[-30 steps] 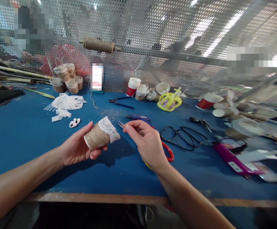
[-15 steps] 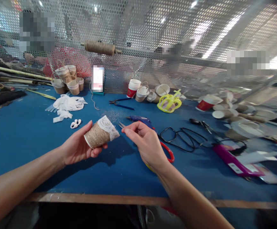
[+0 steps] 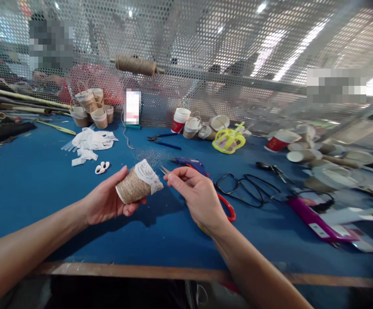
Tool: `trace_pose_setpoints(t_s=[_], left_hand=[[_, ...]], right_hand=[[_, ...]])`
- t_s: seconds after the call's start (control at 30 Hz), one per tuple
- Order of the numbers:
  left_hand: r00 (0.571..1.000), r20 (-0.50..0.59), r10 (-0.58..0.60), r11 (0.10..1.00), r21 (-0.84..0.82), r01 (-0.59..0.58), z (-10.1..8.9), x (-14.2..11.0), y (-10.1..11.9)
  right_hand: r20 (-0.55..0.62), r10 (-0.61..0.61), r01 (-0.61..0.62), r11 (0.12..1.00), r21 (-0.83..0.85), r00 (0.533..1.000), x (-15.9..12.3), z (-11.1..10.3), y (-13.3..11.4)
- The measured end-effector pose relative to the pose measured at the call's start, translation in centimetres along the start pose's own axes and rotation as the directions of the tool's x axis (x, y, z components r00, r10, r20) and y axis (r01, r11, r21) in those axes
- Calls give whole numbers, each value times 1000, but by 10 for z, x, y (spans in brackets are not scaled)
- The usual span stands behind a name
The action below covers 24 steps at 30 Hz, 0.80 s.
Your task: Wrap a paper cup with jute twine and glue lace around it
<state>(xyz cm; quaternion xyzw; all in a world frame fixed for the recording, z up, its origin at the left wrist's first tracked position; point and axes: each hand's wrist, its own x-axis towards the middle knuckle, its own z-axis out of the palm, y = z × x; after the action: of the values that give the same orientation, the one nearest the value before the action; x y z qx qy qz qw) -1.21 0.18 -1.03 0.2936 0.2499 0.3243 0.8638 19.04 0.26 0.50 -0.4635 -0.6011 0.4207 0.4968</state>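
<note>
A paper cup wrapped in brown twine (image 3: pixel 133 187), with white lace round its rim, lies tilted in my left hand (image 3: pixel 107 199). My fingers curl under it and the thumb presses along its upper side; the lace end points right. Just right of the lace, my right hand (image 3: pixel 199 195) pinches a pair of small metal scissors or tweezers (image 3: pixel 164 170), whose pointed tips show past the fingers, apart from the cup. Behind that hand lies a blue glue gun (image 3: pixel 189 163), partly hidden. A red handle (image 3: pixel 227 207) shows beneath the right wrist.
White lace strips (image 3: pixel 94 139) and a white clip-like piece (image 3: pixel 102 167) lie left. Blue-handled pliers (image 3: pixel 165 141), a yellow basket-like frame (image 3: pixel 228 140) and twine-wrapped cups (image 3: pixel 99 118) stand farther back. A black cable (image 3: pixel 241 189) and purple box (image 3: pixel 311 219) lie right. Perforated metal panel (image 3: pixel 186 51) behind.
The cup in my left hand has turned slightly and shifted a little right and down. My right hand stays almost in place, still pinching the pointed metal tool.
</note>
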Motion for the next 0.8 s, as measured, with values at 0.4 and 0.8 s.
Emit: trace_pose_setpoints(t_s=[0.4,0.8], left_hand=[[943,-105,315,887,386,-253,7,0,-13],[889,-81,450,575,788,-219,11,-6,-18]], right_hand=[[31,-28,23,989,149,999,-1,-3,-5],[226,-155,217,934,-283,962,-10,3,-6]])
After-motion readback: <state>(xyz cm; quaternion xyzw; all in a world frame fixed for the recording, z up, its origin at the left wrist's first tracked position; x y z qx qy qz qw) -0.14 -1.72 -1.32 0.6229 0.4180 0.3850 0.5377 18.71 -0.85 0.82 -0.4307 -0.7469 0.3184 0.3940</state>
